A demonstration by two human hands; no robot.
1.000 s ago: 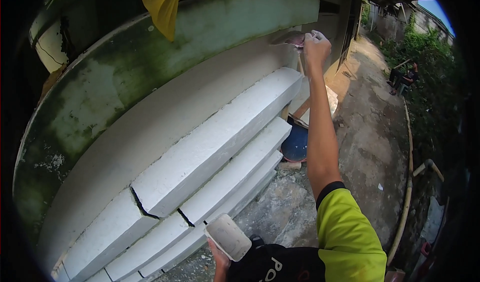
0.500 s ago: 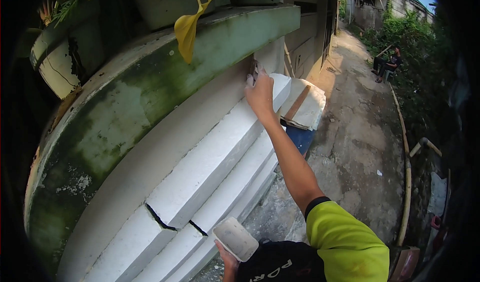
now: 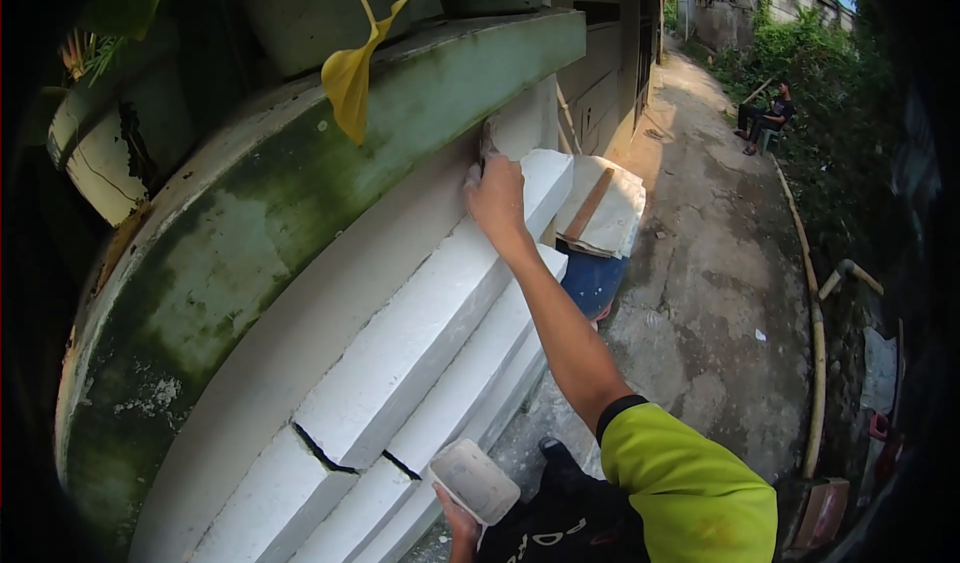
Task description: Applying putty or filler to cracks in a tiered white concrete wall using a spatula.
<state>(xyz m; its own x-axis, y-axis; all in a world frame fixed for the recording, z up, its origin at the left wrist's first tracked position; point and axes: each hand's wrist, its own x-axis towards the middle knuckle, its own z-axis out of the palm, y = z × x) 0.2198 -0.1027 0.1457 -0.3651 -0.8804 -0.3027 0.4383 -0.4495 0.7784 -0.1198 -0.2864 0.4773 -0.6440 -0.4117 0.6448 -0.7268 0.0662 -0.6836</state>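
Note:
My right hand reaches up under the green ledge. Its fingers are closed on a small flat scraper, held against the pale wall strip below the ledge; the blade is mostly too small to make out. Low in the view, my left hand grips a shallow whitish plastic container by its side, with pale residue inside. White stepped mouldings run between the hands, and a dark gap splits them.
Potted plants stand on the ledge, and a yellow leaf hangs over its edge. Beyond the mouldings is a blue container topped by a pale sheet and a wooden strip. A person sits farther along the concrete path, beside a long pole.
My right hand has moved a little left along the wall strip with the scraper. The left hand still holds the container. The whole view has shifted slightly.

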